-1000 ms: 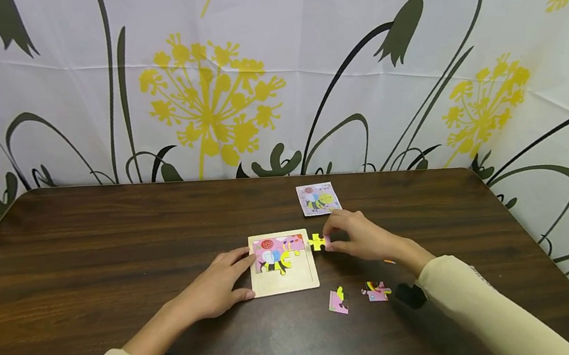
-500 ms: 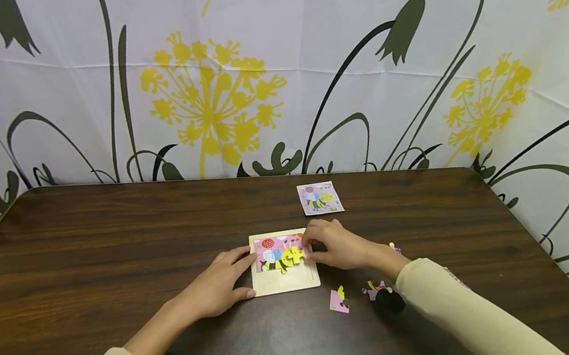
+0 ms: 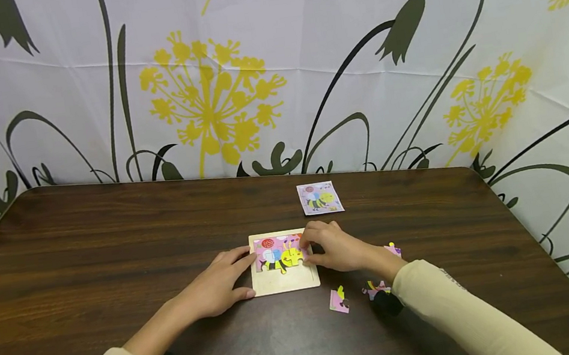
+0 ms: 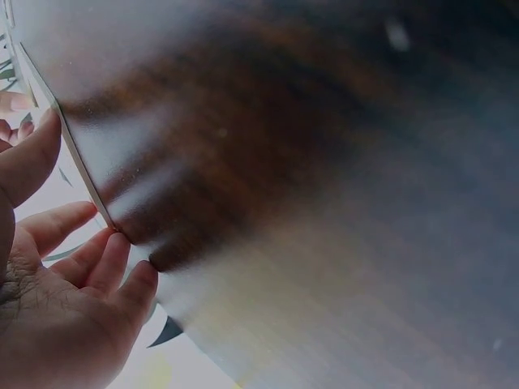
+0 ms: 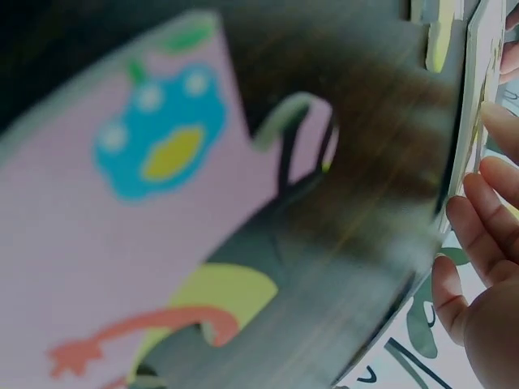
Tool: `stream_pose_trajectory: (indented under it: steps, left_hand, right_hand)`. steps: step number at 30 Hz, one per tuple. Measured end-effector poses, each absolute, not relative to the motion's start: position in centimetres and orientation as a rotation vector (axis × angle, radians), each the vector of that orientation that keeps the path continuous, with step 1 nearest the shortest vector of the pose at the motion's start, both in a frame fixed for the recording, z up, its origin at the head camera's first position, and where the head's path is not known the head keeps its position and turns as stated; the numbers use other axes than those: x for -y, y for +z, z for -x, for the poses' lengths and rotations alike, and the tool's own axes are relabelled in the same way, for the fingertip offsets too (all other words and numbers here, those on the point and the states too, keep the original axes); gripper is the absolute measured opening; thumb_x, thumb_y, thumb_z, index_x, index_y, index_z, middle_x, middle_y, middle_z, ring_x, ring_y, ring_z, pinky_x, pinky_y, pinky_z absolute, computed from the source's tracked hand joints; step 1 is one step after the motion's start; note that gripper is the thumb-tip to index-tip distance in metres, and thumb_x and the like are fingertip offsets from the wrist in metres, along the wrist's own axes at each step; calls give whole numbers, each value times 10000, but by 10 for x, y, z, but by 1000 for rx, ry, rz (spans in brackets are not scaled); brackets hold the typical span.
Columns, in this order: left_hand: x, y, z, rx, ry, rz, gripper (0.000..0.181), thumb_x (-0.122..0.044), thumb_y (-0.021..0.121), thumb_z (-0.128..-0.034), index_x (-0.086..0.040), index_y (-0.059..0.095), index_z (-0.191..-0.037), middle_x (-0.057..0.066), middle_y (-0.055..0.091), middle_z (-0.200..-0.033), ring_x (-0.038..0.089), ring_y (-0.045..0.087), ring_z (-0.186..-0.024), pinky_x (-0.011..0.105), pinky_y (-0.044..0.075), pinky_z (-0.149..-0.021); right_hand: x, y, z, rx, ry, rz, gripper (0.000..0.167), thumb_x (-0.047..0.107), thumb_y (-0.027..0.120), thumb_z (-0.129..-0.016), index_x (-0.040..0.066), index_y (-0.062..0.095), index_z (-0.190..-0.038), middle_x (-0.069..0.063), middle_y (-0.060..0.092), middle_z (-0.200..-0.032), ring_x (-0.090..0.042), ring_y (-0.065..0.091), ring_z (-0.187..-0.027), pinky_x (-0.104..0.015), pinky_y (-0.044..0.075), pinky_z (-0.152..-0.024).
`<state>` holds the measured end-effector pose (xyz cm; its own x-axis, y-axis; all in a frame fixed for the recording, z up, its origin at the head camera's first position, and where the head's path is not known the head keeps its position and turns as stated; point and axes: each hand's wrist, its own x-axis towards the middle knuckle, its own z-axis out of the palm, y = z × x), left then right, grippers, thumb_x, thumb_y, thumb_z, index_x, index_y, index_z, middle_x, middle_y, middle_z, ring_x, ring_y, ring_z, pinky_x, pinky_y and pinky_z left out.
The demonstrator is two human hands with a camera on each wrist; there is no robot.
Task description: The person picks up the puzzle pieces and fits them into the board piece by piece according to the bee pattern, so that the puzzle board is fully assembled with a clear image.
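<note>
A light wooden puzzle board (image 3: 286, 285) lies flat on the dark table, its upper part filled with pink, blue and yellow bee pieces. Along the board's left edge the left hand (image 3: 211, 289) rests, fingers on the side and thumb at the lower left corner. The left wrist view has this hand (image 4: 77, 312) against the board's thin edge (image 4: 81, 170). With thumb and index finger the right hand (image 3: 337, 247) pinches a yellow and pink piece (image 3: 295, 255) at the board's right side, flush with its neighbours. In the right wrist view the right hand (image 5: 491, 267) touches the board (image 5: 468, 113).
A printed bee card (image 3: 320, 198) lies behind the board. Loose pieces lie to the right: one near the front (image 3: 338, 301), one partly behind a dark wrist camera (image 3: 374, 290), one beside the right forearm (image 3: 393, 249). A pink piece (image 5: 65, 251) looms large in the right wrist view.
The right hand has moved left with the yellow piece, from beside the board onto its right side, where the piece now joins the others. The left hand has stayed put.
</note>
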<state>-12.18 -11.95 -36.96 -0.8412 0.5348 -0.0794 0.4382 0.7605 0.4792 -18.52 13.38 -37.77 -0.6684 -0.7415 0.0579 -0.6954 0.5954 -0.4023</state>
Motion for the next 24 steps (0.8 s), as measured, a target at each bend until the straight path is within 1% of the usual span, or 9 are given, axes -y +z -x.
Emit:
stream_pose_trajectory:
  steps: [12, 17, 21, 24]
  left_hand:
    - [120, -370, 122, -2745, 663, -759, 603, -239, 658, -847, 16, 424, -1341, 226, 352, -1374, 384, 332, -1237, 497, 354, -932]
    - [120, -370, 122, -2747, 663, -766, 607, -241, 663, -842, 16, 427, -1339, 225, 355, -1372, 377, 339, -1231, 490, 362, -925]
    - [120, -371, 123, -2742, 672, -767, 610, -250, 658, -846, 9, 423, -1346, 220, 351, -1376, 371, 336, -1234, 491, 359, -929]
    - [121, -373, 124, -2743, 686, -779, 612, -252, 659, -845, 14, 423, -1344, 225, 354, -1370, 375, 338, -1229, 496, 358, -928]
  right_hand:
    - [-133, -380, 185, -2695, -603, 1234, 176, 156, 726, -791, 76, 635, -920, 7, 534, -931, -144, 497, -904, -305, 274, -706]
    - [-133, -379, 186, -2686, -601, 1224, 221, 157, 718, -796, 73, 645, -988, -7, 547, -944, -148, 495, -916, -317, 287, -715]
    - [-134, -379, 186, -2662, -617, 1221, 263, 145, 697, -813, 97, 649, -1067, -16, 551, -957, -146, 488, -910, -319, 284, -715]
    - [-136, -379, 187, -2647, -631, 1245, 266, 132, 688, -820, 110, 656, -1083, -24, 543, -947, -146, 484, -900, -315, 276, -704]
